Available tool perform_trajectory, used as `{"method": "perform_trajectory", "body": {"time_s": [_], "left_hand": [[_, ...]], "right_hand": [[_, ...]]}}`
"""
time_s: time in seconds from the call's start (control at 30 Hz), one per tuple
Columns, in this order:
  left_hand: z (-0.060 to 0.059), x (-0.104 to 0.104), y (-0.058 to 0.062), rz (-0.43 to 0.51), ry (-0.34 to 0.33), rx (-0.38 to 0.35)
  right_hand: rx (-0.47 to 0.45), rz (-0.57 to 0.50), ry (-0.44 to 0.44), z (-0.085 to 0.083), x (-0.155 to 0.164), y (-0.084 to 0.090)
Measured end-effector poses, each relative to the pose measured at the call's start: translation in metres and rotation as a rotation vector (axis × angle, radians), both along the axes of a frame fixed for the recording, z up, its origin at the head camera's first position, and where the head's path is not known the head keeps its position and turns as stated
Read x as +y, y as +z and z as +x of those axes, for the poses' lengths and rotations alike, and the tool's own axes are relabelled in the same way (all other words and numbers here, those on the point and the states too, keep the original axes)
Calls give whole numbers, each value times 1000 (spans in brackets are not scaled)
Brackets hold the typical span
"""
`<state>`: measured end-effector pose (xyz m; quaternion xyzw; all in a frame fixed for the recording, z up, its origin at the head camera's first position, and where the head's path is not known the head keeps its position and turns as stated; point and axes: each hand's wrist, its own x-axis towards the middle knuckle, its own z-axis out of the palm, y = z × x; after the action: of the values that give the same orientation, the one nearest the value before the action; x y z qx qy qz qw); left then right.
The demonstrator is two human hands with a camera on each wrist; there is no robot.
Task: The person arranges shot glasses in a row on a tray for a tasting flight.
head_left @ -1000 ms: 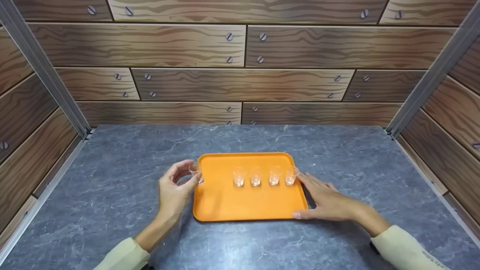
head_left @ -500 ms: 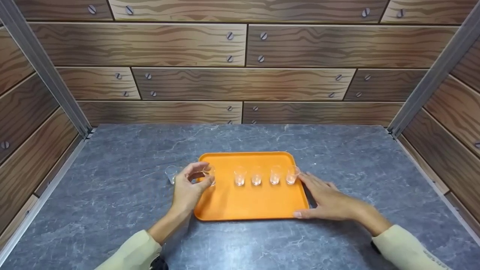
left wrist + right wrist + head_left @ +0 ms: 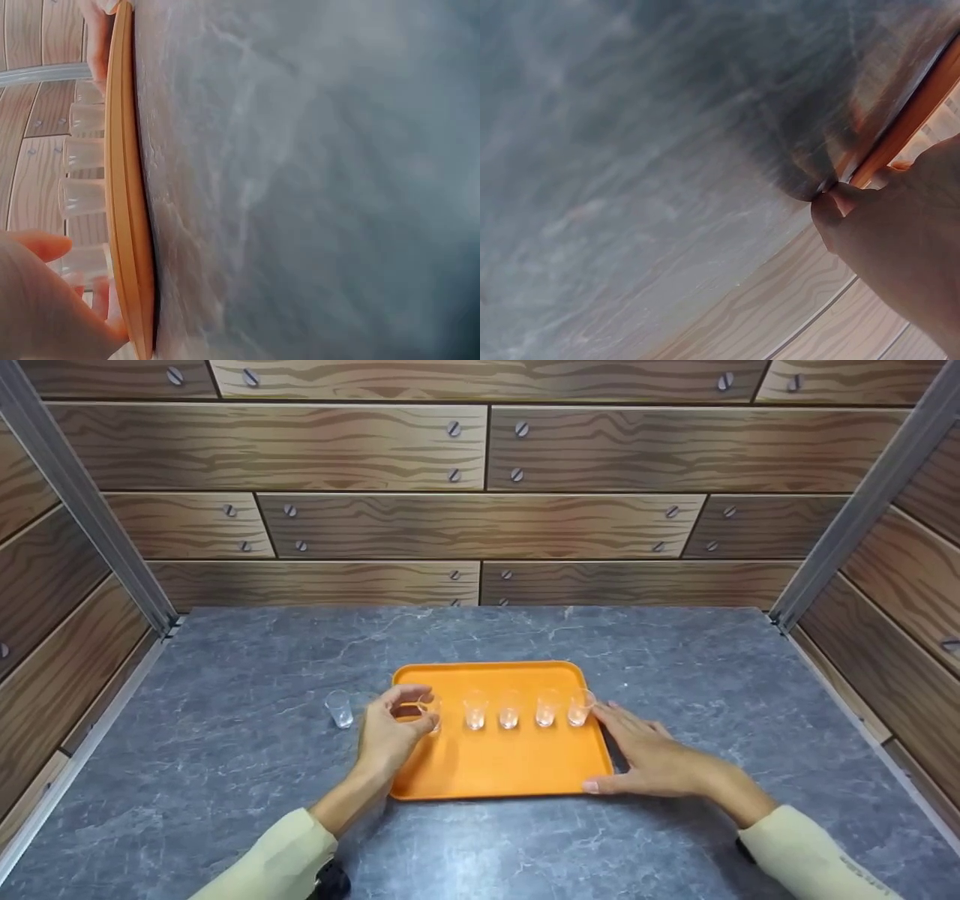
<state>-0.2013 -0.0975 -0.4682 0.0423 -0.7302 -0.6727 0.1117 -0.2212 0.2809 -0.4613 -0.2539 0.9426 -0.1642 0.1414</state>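
Observation:
My left hand (image 3: 388, 741) pinches a small clear cup (image 3: 436, 709) between thumb and fingers, over the left part of an orange tray (image 3: 502, 769). In the left wrist view this cup (image 3: 86, 260) stands upright close to the tray; whether its base touches is hard to tell. Several matching clear cups (image 3: 509, 710) stand upright in a row on the tray, to the right of it. My right hand (image 3: 652, 755) rests at the tray's right edge, fingers extended along the side near the rightmost cup (image 3: 579, 709) and thumb at the near corner.
Left of the tray, another clear cup (image 3: 340, 709) stands on the grey marbled tabletop (image 3: 225, 780). A faint clear rim shows beside it, partly hidden by my left hand. Wood-patterned walls (image 3: 480, 450) with metal corner posts (image 3: 90, 510) enclose the back and sides.
My left hand has moved right with the cup, from the tray's left rim to inside it near the row. The cup left on the table came into view. The right hand stayed put.

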Motion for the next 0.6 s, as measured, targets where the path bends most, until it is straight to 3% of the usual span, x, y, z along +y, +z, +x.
{"method": "perform_trajectory", "body": {"time_s": [0.6], "left_hand": [[-6,10,-3,-9,-36,-17]], "right_hand": [[12,-24,14,1,0,-1]]}}
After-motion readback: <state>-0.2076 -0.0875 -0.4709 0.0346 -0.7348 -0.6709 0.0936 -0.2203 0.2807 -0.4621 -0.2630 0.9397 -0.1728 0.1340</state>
